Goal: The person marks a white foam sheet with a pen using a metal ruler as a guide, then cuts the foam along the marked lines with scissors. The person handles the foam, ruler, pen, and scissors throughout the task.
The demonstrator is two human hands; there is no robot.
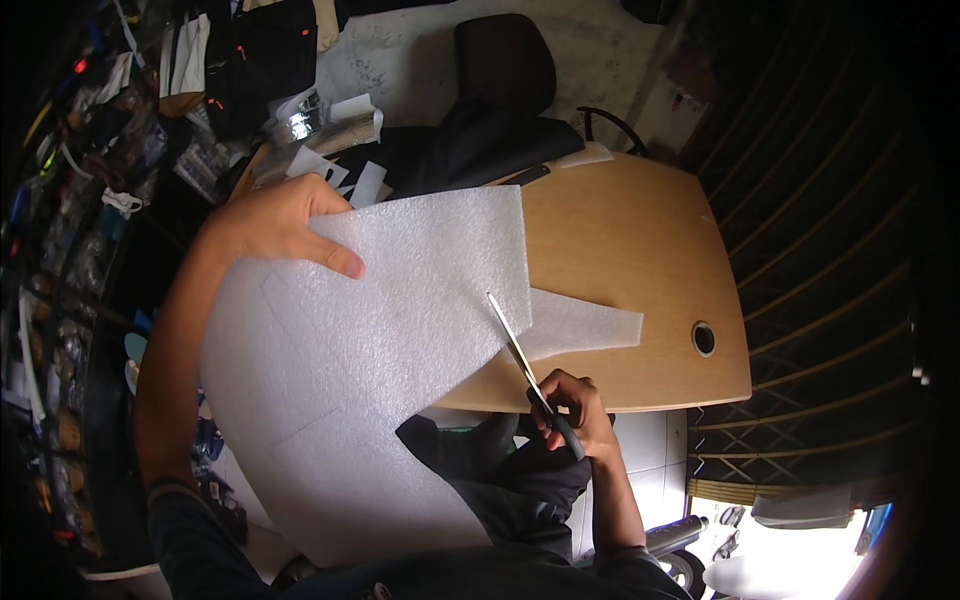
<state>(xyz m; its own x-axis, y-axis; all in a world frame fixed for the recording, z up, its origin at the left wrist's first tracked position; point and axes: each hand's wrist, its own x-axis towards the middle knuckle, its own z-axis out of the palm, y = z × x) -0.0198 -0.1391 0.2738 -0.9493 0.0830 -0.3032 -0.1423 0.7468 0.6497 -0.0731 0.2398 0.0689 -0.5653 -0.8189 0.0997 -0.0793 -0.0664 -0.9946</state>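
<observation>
A large white foam sheet (pixel 400 290) drapes from the table edge down over my lap, with faint drawn lines on its surface. My left hand (pixel 300 230) grips its upper left edge, thumb on top and the fingers hidden beneath. In my right hand (pixel 575 408) is a pair of black-handled scissors (pixel 515 345). Their blades meet the sheet near its right edge, beside an angled cut edge. Under that edge, a narrow tapered strip of the same foam (pixel 585 322) lies on the wooden table (pixel 630 240).
A round grommet hole (pixel 704 339) is at the table's right end. Black fabric (pixel 430 155) and loose white pieces (pixel 368 185) lie along the far left edge. Beyond stands a dark chair (pixel 505 60). Crowded shelves (pixel 70 300) line the left, and a folding metal gate (pixel 820 280) the right.
</observation>
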